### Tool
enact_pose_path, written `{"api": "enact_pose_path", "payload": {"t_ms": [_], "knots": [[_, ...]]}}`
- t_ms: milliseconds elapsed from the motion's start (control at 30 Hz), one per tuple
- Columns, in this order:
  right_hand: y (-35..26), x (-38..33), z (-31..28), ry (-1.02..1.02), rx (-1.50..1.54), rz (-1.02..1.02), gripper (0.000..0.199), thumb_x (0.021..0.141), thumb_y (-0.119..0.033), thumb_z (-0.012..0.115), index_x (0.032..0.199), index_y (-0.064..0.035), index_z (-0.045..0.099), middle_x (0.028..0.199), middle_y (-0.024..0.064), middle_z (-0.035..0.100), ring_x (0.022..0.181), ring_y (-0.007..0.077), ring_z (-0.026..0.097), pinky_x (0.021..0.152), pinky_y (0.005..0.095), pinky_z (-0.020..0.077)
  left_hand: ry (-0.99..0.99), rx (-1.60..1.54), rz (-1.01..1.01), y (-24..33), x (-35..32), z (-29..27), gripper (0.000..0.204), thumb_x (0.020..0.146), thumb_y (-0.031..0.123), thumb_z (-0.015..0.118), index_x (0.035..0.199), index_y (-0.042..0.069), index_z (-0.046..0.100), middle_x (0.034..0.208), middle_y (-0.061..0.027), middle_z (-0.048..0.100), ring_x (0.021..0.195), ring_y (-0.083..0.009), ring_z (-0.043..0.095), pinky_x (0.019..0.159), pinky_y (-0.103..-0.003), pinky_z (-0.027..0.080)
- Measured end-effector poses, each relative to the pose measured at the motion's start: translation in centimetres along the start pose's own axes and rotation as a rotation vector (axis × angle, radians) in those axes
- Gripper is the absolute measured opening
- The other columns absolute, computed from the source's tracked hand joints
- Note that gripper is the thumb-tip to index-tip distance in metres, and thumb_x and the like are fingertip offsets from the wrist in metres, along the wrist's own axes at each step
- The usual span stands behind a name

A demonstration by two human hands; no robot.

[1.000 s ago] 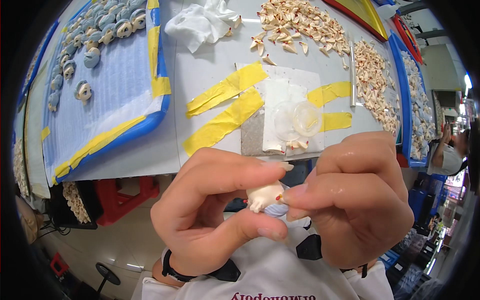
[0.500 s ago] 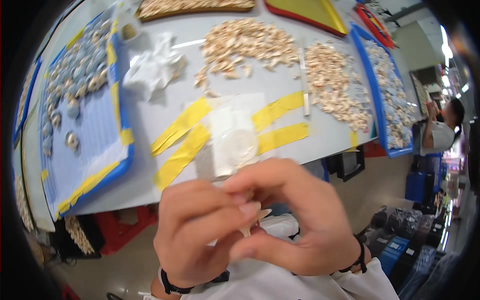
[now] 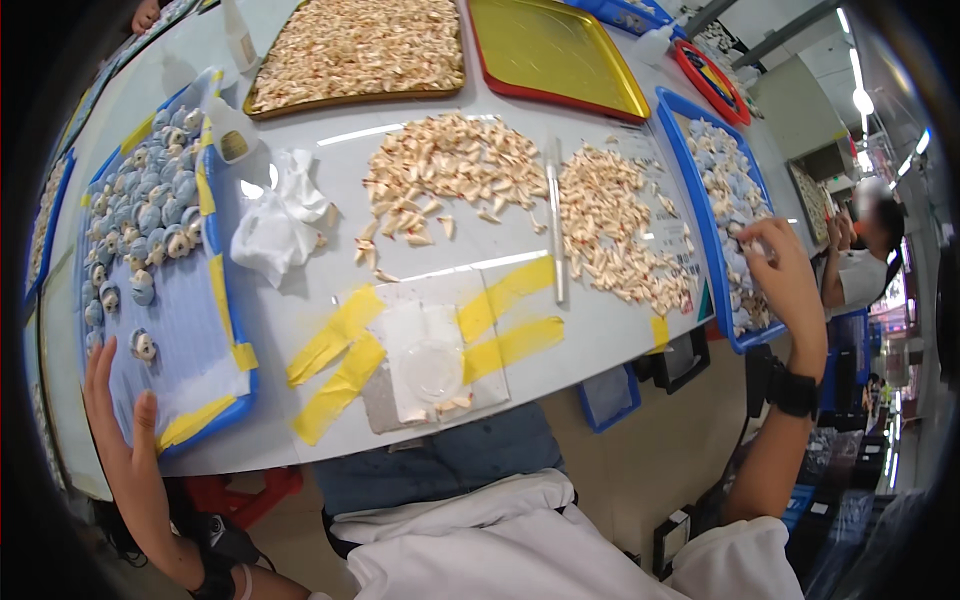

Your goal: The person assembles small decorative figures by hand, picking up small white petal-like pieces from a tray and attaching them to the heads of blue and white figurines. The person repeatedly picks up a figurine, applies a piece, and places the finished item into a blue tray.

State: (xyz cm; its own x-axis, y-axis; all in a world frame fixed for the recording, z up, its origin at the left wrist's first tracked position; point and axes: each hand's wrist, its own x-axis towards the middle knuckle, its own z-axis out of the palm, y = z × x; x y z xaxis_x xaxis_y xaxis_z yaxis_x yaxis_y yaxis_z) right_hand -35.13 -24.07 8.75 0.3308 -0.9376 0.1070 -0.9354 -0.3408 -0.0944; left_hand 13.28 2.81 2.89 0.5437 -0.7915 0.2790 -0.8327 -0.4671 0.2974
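My left hand [image 3: 122, 425] is open, fingers spread, at the near left edge of the left blue tray [image 3: 252, 385]. Beside its fingertips lies one small round figurine head [image 3: 144, 346], blue and cream. More such heads [image 3: 160, 205] crowd the tray's far part. My right hand [image 3: 785, 275] reaches over the right blue tray [image 3: 680, 150], fingers slightly bent and apart, with nothing visible in them. Pale blue and cream small pieces [image 3: 715, 150] fill that tray. Between my hands, a white pad with a clear round dish [image 3: 435, 370] is fixed by yellow tape [image 3: 515, 343]. A few cream pieces [image 3: 455, 404] lie at its near edge.
Two piles of small cream pointed pieces [image 3: 455, 165] flank a metal ruler [image 3: 557, 230]. Behind stand a full tray [image 3: 255, 110] and a gold tray [image 3: 560, 50]. Crumpled white tissue [image 3: 275, 235] lies near a small bottle [image 3: 238, 40]. Another person [image 3: 855, 270] sits far right.
My hands were together over the near table edge, fingering a small pale pointed piece. They have parted, the left to the left tray, the right to the right tray. The view has shifted.
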Motion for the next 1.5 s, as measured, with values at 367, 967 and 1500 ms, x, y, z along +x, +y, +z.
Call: {"api": "enact_pose_path", "payload": {"t_ms": [367, 967, 1500], "knots": [[-19.1, 10.7, 2.6, -0.218, 0.521, -0.596, 0.028, 0.073, -0.017, 0.064, 0.096, -0.0015, 0.059, 0.09, 0.0063, 0.061, 0.079, 0.0141, 0.055, 0.068, 0.0285, 0.0436, -0.124, -0.149, -0.244, 2.4, 0.0, -1.7, 0.026, 0.077, 0.003, 0.055, 0.103, 0.0, 0.053, 0.111, -0.0113, 0.05, 0.097, -0.0239, 0.048, 0.081, -0.032, 0.04], [-25.0, 8.7, 2.6, -0.372, 1.15, -0.542, 0.029, 0.079, -0.015, 0.059, 0.101, 0.0017, 0.053, 0.088, 0.0085, 0.06, 0.083, 0.016, 0.058, 0.08, 0.0288, 0.0448, -0.091, -0.3, -0.183, 2.0, 2.1, 0.4, 0.025, 0.071, -0.005, 0.06, 0.094, 0.001, 0.053, 0.095, -0.0095, 0.051, 0.081, -0.0233, 0.053, 0.069, -0.03, 0.043], [-19.1, -3.7, 5.5, -0.209, 1.366, -0.079, 0.047, 0.069, -0.032, 0.075, 0.099, -0.0022, 0.053, 0.094, 0.0087, 0.057, 0.081, 0.0109, 0.055, 0.068, 0.0195, 0.0412, -0.091, -1.162, 0.018, 7.6, -3.5, 1.8, 0.034, 0.072, 0.002, 0.067, 0.101, -0.004, 0.05, 0.107, -0.0192, 0.05, 0.089, -0.0202, 0.053, 0.074, -0.026, 0.044]]}}
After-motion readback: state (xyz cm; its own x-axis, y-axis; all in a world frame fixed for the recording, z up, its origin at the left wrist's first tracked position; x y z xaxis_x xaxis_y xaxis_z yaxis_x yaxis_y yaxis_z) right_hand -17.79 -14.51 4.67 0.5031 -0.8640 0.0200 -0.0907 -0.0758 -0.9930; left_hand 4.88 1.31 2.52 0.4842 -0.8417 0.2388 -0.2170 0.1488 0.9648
